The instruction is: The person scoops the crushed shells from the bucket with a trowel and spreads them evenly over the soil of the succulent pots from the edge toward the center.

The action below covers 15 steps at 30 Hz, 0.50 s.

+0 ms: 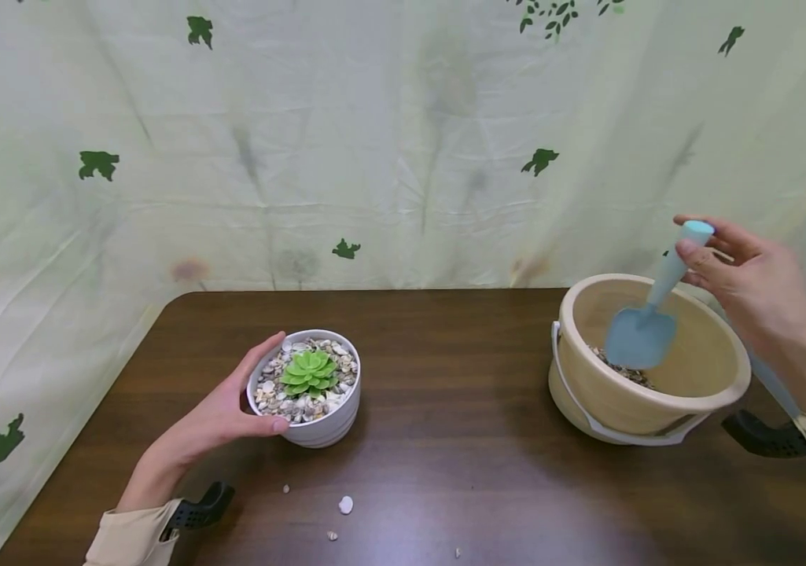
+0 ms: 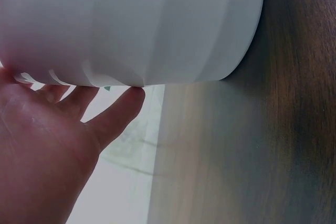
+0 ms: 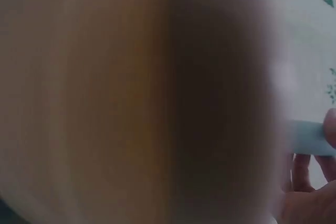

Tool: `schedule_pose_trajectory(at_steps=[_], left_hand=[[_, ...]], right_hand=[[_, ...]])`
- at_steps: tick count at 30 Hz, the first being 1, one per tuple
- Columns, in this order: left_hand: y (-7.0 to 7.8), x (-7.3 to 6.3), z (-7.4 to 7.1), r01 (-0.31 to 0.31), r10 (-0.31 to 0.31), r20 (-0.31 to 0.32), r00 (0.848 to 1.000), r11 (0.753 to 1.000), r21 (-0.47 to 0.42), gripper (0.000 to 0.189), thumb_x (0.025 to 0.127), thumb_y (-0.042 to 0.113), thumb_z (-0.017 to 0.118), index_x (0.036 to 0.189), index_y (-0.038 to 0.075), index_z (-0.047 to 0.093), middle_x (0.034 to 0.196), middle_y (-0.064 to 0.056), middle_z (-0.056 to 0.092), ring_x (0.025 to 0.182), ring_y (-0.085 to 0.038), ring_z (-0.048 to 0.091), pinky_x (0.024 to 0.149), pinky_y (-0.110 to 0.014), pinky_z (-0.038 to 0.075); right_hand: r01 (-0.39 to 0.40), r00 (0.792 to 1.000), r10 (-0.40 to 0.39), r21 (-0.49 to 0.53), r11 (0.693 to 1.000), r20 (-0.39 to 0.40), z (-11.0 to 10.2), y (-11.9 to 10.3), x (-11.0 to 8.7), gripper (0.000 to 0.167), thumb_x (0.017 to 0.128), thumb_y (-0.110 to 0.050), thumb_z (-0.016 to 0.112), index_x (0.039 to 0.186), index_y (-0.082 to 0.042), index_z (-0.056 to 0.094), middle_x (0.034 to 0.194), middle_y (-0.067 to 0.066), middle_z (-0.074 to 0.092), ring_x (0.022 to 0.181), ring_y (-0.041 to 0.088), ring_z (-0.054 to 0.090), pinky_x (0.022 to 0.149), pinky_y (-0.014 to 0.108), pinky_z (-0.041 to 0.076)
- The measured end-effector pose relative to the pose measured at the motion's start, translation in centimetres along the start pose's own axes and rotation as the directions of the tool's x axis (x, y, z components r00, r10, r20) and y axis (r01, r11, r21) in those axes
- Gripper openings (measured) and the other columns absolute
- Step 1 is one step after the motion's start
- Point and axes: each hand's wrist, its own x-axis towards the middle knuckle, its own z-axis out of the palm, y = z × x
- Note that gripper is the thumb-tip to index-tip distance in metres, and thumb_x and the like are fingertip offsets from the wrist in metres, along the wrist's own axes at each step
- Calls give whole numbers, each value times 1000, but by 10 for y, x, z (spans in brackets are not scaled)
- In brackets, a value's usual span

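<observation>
A white flower pot [image 1: 325, 434] stands on the table at left, with a green succulent [image 1: 309, 373] in the middle of a layer of small shells or pebbles [image 1: 271, 397]. My left hand [image 1: 211, 420] grips its left side, thumb at the front, fingers at the back. At right, my right hand [image 1: 763, 287] holds a light blue garden trowel [image 1: 639, 338] by its handle, blade down inside a beige bucket [image 1: 590, 397]. Some shells or pebbles [image 1: 632, 376] lie at the bucket's bottom. In the right wrist view the bucket wall is blurred and hides the blade.
Several loose pebbles or shells, one of them a larger white one [image 1: 346, 505], lie on the brown table [image 1: 438, 393] near its front. The bucket's white handle [image 1: 608, 431] hangs down its front. A pale curtain with leaf prints [image 1: 403, 157] hangs behind the table.
</observation>
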Motion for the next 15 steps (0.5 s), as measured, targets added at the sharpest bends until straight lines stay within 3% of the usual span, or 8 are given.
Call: schedule_pose_trajectory(at_steps=[4, 8, 9, 11, 15], left_hand=[[0, 0, -1, 4, -4, -3, 1000, 1000, 2, 101, 78, 8, 79, 157, 29, 20, 154, -12, 22, 125, -29, 35, 92, -19, 38], [0, 0, 0, 9, -9, 0, 1000, 1000, -4, 101, 78, 8, 79, 157, 26, 18, 154, -13, 22, 125, -31, 36, 91, -20, 39], [0, 0, 0, 11, -11, 2, 1000, 1000, -6, 101, 78, 8, 79, 157, 25, 18, 154, -13, 22, 124, -32, 36, 91, -20, 39], [0, 0, 0, 13, -13, 5, 1000, 1000, -8, 101, 78, 8, 79, 157, 26, 18, 154, -13, 21, 124, -32, 37, 91, -21, 40], [-1, 0, 0, 10, -10, 8, 1000, 1000, -12, 101, 78, 8, 79, 156, 30, 19, 153, -13, 22, 124, -32, 38, 91, -21, 40]], right_hand=[[-89, 991, 110, -239, 967, 77, -2, 13, -2, 42, 95, -4, 63, 136, -13, 61, 122, -6, 61, 105, 4, 61, 76, 20, 52], [-123, 982, 176, -478, 870, 69, -3, 24, -2, 37, 95, -12, 66, 131, -18, 60, 107, -13, 63, 91, 3, 65, 74, 22, 53], [-124, 980, 185, -510, 851, 69, -4, 26, -2, 35, 95, -13, 67, 129, -17, 59, 103, -13, 63, 88, 4, 65, 74, 22, 54], [-134, 977, 201, -523, 842, 73, -5, 31, -1, 30, 95, -12, 67, 122, -13, 56, 96, -13, 64, 83, 5, 66, 73, 23, 54], [-189, 961, 264, -488, 852, 87, -7, 38, 1, 22, 95, -11, 66, 114, -8, 56, 92, -13, 67, 80, 6, 68, 72, 24, 54]])
